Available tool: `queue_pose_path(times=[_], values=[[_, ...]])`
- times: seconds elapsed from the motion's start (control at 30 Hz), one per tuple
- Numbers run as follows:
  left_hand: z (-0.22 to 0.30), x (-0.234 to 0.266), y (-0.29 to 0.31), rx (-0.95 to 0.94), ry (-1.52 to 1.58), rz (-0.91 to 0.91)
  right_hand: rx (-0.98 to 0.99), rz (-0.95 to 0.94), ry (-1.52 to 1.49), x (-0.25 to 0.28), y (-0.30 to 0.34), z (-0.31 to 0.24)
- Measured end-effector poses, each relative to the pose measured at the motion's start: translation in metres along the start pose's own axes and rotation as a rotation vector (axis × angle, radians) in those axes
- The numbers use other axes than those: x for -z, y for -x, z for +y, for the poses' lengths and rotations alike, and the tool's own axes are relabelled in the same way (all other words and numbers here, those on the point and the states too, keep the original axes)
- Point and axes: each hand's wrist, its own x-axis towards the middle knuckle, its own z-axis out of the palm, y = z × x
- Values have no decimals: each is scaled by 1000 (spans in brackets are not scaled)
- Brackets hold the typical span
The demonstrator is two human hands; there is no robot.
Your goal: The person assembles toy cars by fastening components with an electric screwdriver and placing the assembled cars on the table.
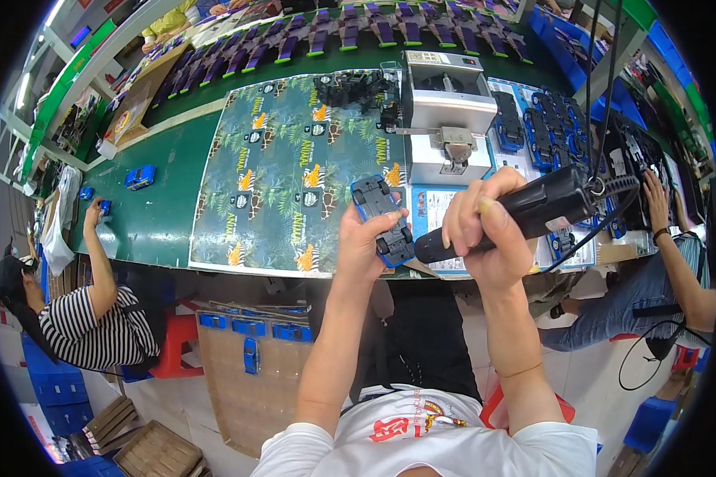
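My left hand (366, 230) is closed round a blue toy car (383, 222), its black underside turned up. In my right hand (489, 226) is a black electric screwdriver (545, 208) with a cord at its back end. The screwdriver's nose points left and sits close beside the car's lower end; whether its tip touches the car cannot be made out. Just beyond my hands stands a white and grey screw feeder (449, 119). Several dark-bottomed blue toy cars (545, 131) lie grouped to the right of it.
A patterned sheet (286, 175) covers the bench, with black plastic parts (354, 89) at its far edge. Beyond, a green conveyor (294, 63) carries rows of purple pieces. Co-workers sit at left (95, 326) and right (644, 294). A cardboard box (254, 381) stands below.
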Motion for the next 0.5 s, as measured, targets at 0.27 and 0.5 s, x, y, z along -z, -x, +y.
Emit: queue_pose_path(times=[0.27,0.5], values=[[-4,4,-5,19,90,49,-13,-120,238,-5,3,17],[0,4,-8,75,109,55,-45,-123,190,-3,1,24]])
